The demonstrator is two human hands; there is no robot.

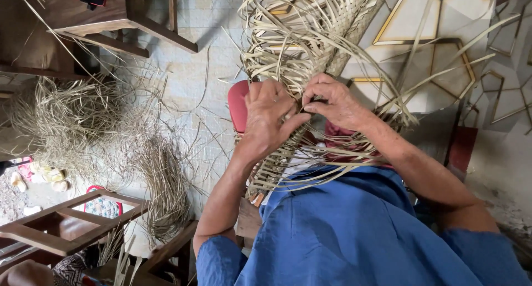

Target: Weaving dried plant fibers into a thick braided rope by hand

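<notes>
While both hands worked close together at the middle of the picture, the long woven mat of pale dry palm strips (332, 26) ran from the person's lap up toward the far side of the scene. The left hand (270, 120) lay flat over the near part of the weaving, with its fingers bent and pressing on the strips; its thumb reached to the right and touched the other hand. The right hand (332, 100) was just beside it, on the right, and its fingers were curled, pinching some thin strips at the edge of the woven part. Which exact strip it held, I cannot tell. Many loose strip ends (288, 169) stood out from the mat on both sides and below the hands, above the blue cloth sleeves and shirt (354, 230) of the person.

Behind the left hand, a red rounded plastic seat (237, 103) showed partly, touching the mat. At the left of the scene, a big heap of loose dry straw-coloured fibres (83, 120) lay on the pale tiled floor (194, 75). A brown wooden chair frame (66, 225) stood near, at the lower left, and another dark wooden piece of furniture (111, 14) was far, at the upper left. At the right, the floor had a pattern of pale angular shapes with dark lines (443, 53).
</notes>
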